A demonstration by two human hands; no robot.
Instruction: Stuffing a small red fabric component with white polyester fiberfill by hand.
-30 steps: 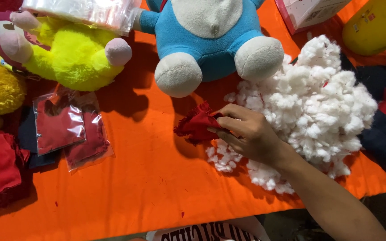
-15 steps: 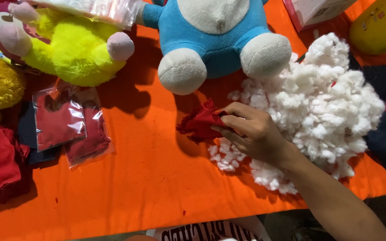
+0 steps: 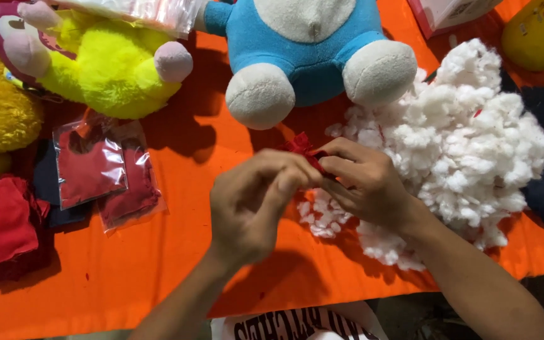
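Both hands, left hand and right hand, pinch a small red fabric piece above the orange bench beside the white stuffing pile, apparently opening it; filling likely calls for a steady grip.

Red cloth piece, white stuffing, orange tablecloth

A small piece of red fabric is held between the fingertips of the left hand and the right hand. It is crumpled, mostly hidden by the fingers, and lifted a little above the orange tablecloth, near the middle, closer to its far edge.
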